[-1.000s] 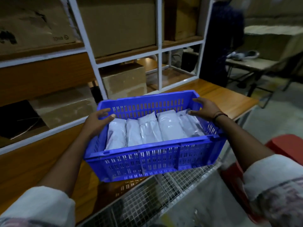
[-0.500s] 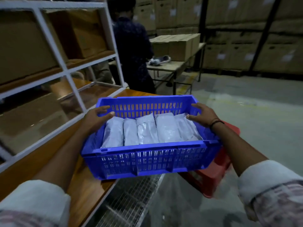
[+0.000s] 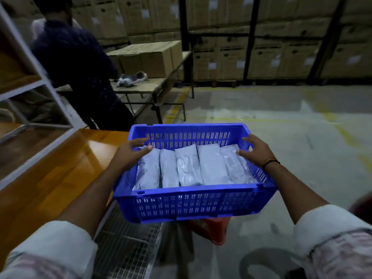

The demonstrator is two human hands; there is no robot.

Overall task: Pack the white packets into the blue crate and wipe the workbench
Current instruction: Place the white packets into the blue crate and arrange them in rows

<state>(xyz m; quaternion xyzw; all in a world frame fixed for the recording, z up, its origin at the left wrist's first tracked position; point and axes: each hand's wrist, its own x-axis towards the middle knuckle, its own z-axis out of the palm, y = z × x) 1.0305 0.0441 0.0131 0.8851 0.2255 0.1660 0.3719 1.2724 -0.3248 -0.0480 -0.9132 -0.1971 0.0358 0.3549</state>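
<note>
The blue crate (image 3: 193, 205) hangs in the air to the right of the wooden workbench (image 3: 52, 172), over the floor. Several white packets (image 3: 211, 168) lie side by side inside it. My left hand (image 3: 130, 153) grips the crate's left rim, thumb inside over a packet. On the right rim, my right hand (image 3: 254, 152) holds on with its thumb inside; a dark band circles that wrist.
A red stool or crate (image 3: 213, 230) sits on the floor under the blue crate. Wire mesh (image 3: 124, 244) runs below the bench edge. A person in dark clothes (image 3: 80, 73) stands ahead left by a table (image 3: 161, 85) with cardboard boxes. White shelving (image 3: 38, 83) rises at left.
I have turned right and carried the crate off the workbench, out over the floor and the red stool. Both hands keep their grip on the rims.
</note>
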